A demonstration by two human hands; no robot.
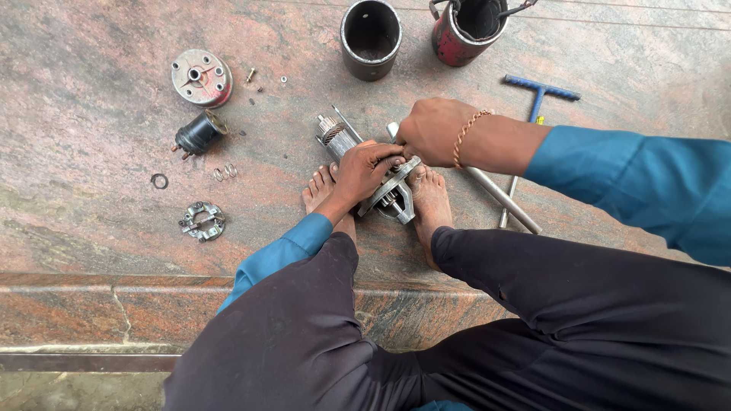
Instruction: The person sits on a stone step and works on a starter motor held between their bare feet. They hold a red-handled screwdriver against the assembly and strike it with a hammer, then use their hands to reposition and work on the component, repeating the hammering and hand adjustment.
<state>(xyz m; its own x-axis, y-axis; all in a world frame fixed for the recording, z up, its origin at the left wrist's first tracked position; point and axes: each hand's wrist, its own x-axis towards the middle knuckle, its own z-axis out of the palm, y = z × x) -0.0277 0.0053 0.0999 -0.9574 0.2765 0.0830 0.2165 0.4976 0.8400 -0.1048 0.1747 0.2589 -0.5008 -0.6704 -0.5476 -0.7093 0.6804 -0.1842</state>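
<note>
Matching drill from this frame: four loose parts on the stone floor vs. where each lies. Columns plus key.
1. round red-rimmed metal end cap
2. blue T-handle wrench
3. dark hollow steel cylinder
4. silver brush-holder plate

A. far right, beyond the right forearm
B. top centre
C. upper left
D. lower left, near the step edge

Pairs: 1-C, 2-A, 3-B, 4-D

Soft, even daylight on a polished stone floor (91, 137), with faint sheen toward 11 o'clock. Shadows are short and weak. Focus is sharp throughout; edges bend slightly outward.
</note>
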